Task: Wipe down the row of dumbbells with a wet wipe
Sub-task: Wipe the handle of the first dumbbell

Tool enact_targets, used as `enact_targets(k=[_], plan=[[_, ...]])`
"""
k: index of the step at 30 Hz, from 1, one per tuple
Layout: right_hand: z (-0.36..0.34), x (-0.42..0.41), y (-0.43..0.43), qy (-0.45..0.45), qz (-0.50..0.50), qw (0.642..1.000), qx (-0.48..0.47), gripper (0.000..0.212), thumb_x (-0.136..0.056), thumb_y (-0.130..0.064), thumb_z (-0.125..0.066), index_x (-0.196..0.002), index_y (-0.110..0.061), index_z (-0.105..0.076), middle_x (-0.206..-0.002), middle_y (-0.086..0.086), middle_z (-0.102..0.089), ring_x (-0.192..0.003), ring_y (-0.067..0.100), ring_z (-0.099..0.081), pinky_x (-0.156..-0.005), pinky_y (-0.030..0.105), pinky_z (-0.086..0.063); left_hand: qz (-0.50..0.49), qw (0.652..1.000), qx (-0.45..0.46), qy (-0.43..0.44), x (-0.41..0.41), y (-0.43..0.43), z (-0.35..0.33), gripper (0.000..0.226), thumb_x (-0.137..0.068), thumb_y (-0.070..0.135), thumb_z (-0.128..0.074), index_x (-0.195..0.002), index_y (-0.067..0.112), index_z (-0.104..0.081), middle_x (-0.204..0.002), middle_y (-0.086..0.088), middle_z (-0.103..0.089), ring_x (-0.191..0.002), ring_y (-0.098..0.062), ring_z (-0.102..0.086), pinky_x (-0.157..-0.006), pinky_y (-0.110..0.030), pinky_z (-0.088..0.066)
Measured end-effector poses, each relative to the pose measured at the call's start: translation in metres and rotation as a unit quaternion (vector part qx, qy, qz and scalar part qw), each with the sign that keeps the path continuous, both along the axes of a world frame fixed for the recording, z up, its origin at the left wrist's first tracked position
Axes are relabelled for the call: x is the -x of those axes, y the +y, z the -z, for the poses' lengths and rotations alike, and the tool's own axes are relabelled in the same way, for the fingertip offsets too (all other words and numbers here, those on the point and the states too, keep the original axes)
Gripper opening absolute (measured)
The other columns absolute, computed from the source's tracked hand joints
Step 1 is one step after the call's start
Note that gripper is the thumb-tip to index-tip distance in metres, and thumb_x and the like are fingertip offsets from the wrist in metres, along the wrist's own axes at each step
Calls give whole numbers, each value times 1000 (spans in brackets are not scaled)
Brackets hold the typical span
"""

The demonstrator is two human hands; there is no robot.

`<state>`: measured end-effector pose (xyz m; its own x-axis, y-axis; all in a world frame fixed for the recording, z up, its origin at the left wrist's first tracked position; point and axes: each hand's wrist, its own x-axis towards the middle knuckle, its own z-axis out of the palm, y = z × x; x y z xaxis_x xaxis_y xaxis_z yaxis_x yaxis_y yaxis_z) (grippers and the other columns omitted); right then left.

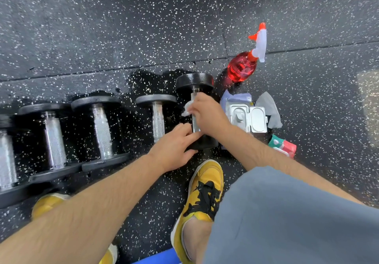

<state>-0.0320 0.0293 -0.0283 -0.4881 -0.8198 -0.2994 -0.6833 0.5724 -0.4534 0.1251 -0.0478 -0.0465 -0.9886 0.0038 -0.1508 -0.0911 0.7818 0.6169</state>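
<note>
A row of black dumbbells with metal handles lies on the speckled rubber floor, running from the left edge to the middle. The rightmost dumbbell point(194, 81) is the one under my hands. My right hand point(207, 114) pinches a white wet wipe point(187, 108) against its handle. My left hand point(176, 146) holds the near end of that dumbbell, fingers on the black head. To its left lie a second dumbbell point(157, 116), a third point(101, 128) and a fourth point(52, 136), all looking wet.
An open wet-wipe pack point(248, 118) and a used grey wipe point(268, 109) lie right of the dumbbell. A red spray bottle point(243, 68) lies behind them, and a red-green packet point(284, 145) is nearer. My yellow shoes point(205, 194) stand close; the floor is wet around the row.
</note>
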Motion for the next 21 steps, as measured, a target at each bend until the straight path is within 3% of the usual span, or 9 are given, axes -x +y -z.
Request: enact_targets(k=[3,6,10,17,21], plan=[[-11,-1,14,-77,-7,997,-2,19,-94,-6,-60,-101,-10,-77,-96,-1,-57,-93,25,-60,-83,38,-49,1,1000,-6,-6,-1,-2,0,60,-88,33,-70,-141,16,-49,-105,0,-46,-96,-14,-39,-83,-31,-49],[-12,6,9,-58,56,997,-3,27,-96,-10,-56,-120,-10,-68,-112,7,-64,-104,28,-60,-92,41,-48,1,1000,1,-7,0,-1,-1,57,-89,34,-68,-140,17,-49,-106,1,-44,-95,-12,-37,-81,-29,-48],[-4,-1,10,-34,-4,998,-44,18,-99,-12,-52,-98,-5,-69,-103,8,-57,-94,26,-57,-86,41,-47,2,1000,9,-14,0,1,-1,60,-89,35,-68,-143,20,-45,-104,2,-43,-90,-7,-29,-75,-28,-49],[0,3,5,-31,6,999,-43,20,-100,-15,-52,-102,-7,-71,-106,10,-56,-94,26,-56,-82,36,-46,11,1000,22,-12,2,2,-2,60,-89,35,-67,-143,19,-46,-104,1,-43,-93,-13,-38,-74,-27,-48],[-1,8,19,-86,-50,993,-58,18,-97,-15,-59,-102,-11,-75,-101,-1,-56,-93,19,-58,-87,36,-47,7,1000,20,-8,1,2,-3,58,-87,34,-69,-139,17,-49,-108,0,-46,-94,-15,-42,-74,-25,-44]])
